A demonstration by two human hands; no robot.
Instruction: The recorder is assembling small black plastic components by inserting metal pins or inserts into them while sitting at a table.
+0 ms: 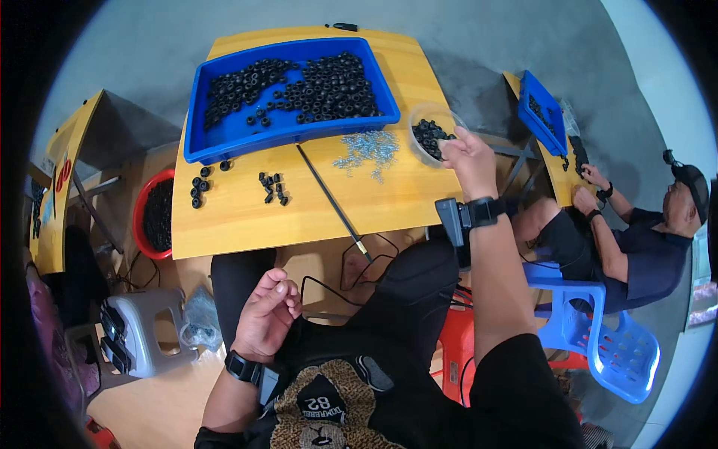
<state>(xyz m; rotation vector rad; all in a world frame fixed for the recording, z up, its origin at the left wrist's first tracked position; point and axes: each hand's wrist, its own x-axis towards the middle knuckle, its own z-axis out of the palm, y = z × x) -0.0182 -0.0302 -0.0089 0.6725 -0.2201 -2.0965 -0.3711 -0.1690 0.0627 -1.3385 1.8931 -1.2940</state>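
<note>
My right hand [471,163] is at the near right rim of a clear round tub [416,150] filled with small black pieces [430,136]. Its thumb and fingers are drawn together; whatever they hold is hidden. Over my lap, off the table's front edge, my left hand [271,314] is raised with curled fingers and the thumb against them, its contents too small to make out. Left of the tub lies a loose pile of small silvery pieces [368,152]. A thin black rod [329,196] with a brass-coloured end slants over the front edge. Small black cylinders [273,187] and black rings [200,183] stand in groups farther left.
A blue tray [288,135] of black rings fills the back of the yellow table [247,232]. Beside the table are a red basin [142,217] of black pieces, a grey stool [149,337] and a plastic bag [200,318]. At right, a person [636,247] works at another table.
</note>
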